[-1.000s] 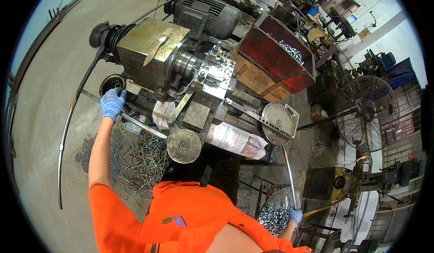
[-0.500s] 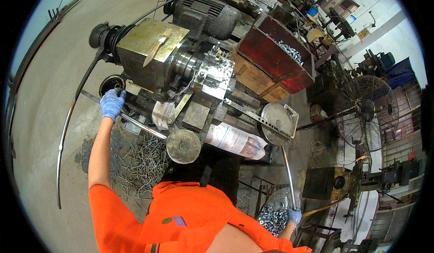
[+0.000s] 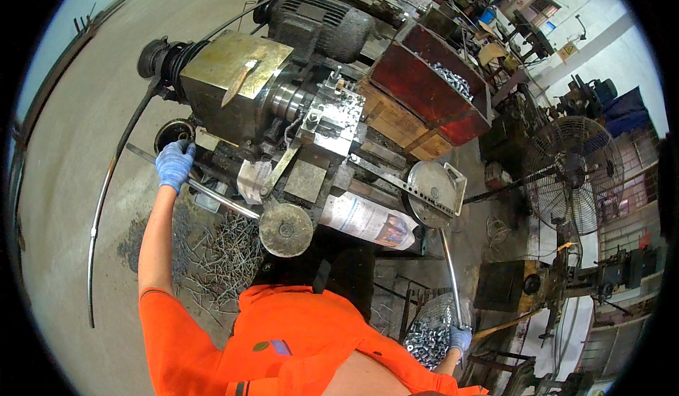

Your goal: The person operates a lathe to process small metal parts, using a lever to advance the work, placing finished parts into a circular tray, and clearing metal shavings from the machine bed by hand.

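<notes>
My left hand (image 3: 175, 165), in a blue knit glove, has its fingers closed over the lower rim of a dark, round, wheel-like part (image 3: 165, 135) at the left end of a lathe-like machine (image 3: 233, 120). A metal rod (image 3: 226, 201) passes under that hand toward a round grey disc (image 3: 286, 230). Low on the right, my gloved right hand (image 3: 460, 339) grips the end of a long shiny lever (image 3: 450, 265). This lever slants up to a second round disc (image 3: 428, 178) with a perforated bar across it. A shiny metal block (image 3: 332, 121) sits beside the spindle (image 3: 288, 101).
A red bin (image 3: 417, 81) of metal pieces rests on a wooden crate (image 3: 396, 116). Below the lever stands a basket of small metal parts (image 3: 426, 339). Metal shavings (image 3: 226, 261) lie on the floor. Behind the machine is a motor (image 3: 325, 24); a large fan (image 3: 574, 176) stands right.
The view has shifted very slightly. Both hands keep their holds, and the lever and machine parts look the same.
</notes>
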`<action>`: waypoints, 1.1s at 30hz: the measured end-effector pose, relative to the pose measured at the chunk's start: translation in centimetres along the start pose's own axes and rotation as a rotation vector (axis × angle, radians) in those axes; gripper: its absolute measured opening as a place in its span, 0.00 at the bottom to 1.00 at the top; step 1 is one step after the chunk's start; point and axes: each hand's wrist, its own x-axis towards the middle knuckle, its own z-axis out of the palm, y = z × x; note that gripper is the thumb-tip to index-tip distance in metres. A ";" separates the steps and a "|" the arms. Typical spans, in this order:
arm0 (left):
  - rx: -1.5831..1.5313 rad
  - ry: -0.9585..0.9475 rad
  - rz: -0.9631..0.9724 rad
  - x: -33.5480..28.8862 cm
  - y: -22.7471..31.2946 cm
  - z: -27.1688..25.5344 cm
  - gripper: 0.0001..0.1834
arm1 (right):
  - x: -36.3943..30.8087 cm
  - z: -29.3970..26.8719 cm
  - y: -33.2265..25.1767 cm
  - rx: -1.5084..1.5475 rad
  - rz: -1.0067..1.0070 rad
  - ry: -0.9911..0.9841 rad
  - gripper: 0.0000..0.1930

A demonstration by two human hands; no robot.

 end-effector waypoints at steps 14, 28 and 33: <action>-0.009 -0.020 -0.029 -0.3 0.6 -0.8 0.16 | -1.4 -1.4 -1.6 -0.052 0.097 -0.029 0.28; 0.001 -0.051 -0.040 0.1 0.4 -0.5 0.17 | -2.4 -1.7 -1.8 -0.036 0.087 -0.032 0.27; 0.009 -0.038 -0.035 0.3 0.0 0.0 0.16 | -2.5 -1.7 -1.7 -0.030 0.089 -0.048 0.25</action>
